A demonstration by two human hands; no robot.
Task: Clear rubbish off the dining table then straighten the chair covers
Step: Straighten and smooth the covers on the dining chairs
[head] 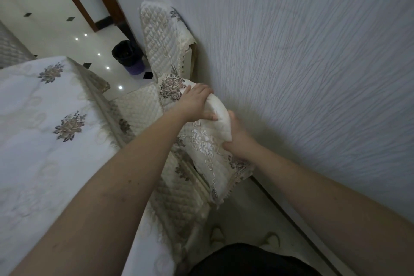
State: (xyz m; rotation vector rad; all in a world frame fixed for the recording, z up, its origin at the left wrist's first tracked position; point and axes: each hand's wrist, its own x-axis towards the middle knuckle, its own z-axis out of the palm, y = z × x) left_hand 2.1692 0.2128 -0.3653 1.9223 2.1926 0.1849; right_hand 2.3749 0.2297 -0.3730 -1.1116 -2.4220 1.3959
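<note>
Against the wall on the right, my left hand [197, 102] and right hand [236, 139] both grip the chair cover [208, 141] on the near chair's back. No rubbish shows on the tabletop [33, 123], so I judge clearing done. The far chair cover [163, 36] is left.

Cream embroidered chair cover [208, 141] — rumpled

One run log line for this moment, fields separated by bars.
step: straighten chair cover | left hand: grips cover top | right hand: grips cover edge
</note>
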